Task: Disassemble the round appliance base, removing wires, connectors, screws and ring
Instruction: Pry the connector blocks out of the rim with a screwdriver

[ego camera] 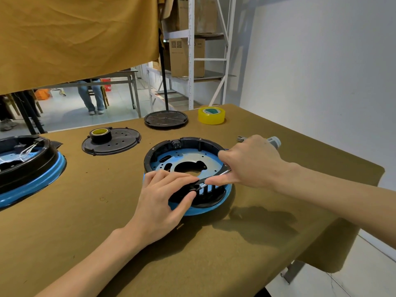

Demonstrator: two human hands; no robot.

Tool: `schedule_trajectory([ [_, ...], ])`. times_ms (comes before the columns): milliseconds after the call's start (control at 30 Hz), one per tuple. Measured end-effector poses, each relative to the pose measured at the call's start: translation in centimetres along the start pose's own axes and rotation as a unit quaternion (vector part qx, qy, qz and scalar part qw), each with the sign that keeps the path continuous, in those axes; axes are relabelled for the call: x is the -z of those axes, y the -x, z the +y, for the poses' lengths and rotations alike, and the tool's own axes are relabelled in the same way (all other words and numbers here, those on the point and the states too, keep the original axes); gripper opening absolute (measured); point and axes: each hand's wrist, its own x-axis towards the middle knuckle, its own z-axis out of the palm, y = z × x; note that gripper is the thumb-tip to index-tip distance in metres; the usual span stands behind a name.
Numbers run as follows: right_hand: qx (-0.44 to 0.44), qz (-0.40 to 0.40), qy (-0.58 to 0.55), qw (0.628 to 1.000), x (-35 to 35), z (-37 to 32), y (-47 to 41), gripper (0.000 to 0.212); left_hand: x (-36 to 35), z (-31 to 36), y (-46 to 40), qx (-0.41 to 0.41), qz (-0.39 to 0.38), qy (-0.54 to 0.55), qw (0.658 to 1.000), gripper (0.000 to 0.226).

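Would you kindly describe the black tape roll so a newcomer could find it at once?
On the brown table, find the flat black disc left of the base being worked on. The black tape roll sits on it, smaller and darker than the yellow roll.

The round base (188,168) sits mid-worktop (107,221). Left of it lies a second base (27,168); behind, a flat lid (115,144) carrying a tape roll (100,135), a stand foot (166,119), and another tape roll (211,115) farther right.
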Motion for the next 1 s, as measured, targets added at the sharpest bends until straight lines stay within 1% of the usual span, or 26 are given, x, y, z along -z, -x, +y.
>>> schedule_trajectory([
  [167,0.020,-0.004,0.014,1.000,-0.5,-0.2,-0.8,0.078,-0.1,0.2,-0.2,0.011,0.008,0.008,1.000,0.035],
  [333,0.031,0.009,-0.007,0.999,-1.2,-1.7,0.4,0.067,0.0,0.0,-0.3,0.009,0.004,0.019,1.000,0.035],
  [433,0.028,0.025,-0.015,0.999,-1.4,-1.6,-0.1,0.069,0.0,0.0,-0.2,0.015,-0.001,0.028,1.000,0.034],
  [567,0.090,0.027,-0.026,0.995,-1.8,-0.8,-1.2,0.067,0.1,0.1,-0.3,0.018,-0.006,0.029,0.999,0.036],
  [700,0.125,0.005,-0.033,0.992,-2.0,-0.2,-2.2,0.079,0.4,0.1,-0.4,0.025,-0.009,0.029,0.999,0.038],
  [767,0.139,0.000,-0.025,0.990,-2.0,-0.1,-2.4,0.081,0.4,0.0,-0.5,0.028,-0.010,0.033,0.999,0.038],
  [833,0.153,0.000,-0.030,0.988,-1.8,0.1,-2.4,0.078,0.5,0.0,-0.5,0.029,-0.011,0.035,0.999,0.037],
  [900,0.161,-0.020,-0.053,0.985,-1.9,0.2,-2.1,0.073,0.5,-0.1,-0.5,0.029,-0.012,0.038,0.999,0.036],
  [1000,0.145,-0.053,-0.097,0.983,-1.9,-0.1,-1.6,0.071,0.4,-0.3,-0.3,0.027,-0.009,0.047,0.998,0.034],
])
